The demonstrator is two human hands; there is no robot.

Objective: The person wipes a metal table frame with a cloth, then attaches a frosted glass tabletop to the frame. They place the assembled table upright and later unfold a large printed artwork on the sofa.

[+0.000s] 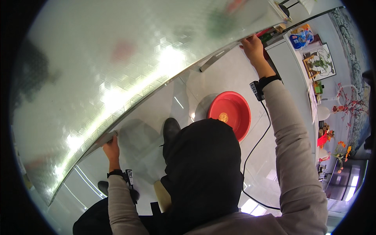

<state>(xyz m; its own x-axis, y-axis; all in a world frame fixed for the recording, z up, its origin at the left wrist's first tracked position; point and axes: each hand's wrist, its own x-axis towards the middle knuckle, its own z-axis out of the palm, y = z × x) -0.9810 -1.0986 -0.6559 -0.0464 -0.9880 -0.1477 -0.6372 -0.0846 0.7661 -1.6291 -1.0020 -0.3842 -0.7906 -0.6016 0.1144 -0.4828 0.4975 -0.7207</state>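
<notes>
A large table (129, 51) with a glossy, translucent, patterned top slants across the upper left, with its near edge running diagonally. At the lower left, my left hand (111, 152) is closed at the end of a grey, leg-like piece (98, 144) under that edge. Its fingertips are partly hidden. My right hand (253, 50) reaches far to the upper right, with its fingers bent over the table edge and their tips partly out of sight. Another grey leg-like piece (214, 59) sticks out below the edge, left of my right hand.
A red basin (239, 113) stands on the tiled floor (197, 84) between my arms. Along the right runs a white cabinet (288, 58) bearing a blue package (300, 39), a framed picture (322, 62) and flower decorations (344, 105). A black cable (250, 152) hangs by my right arm.
</notes>
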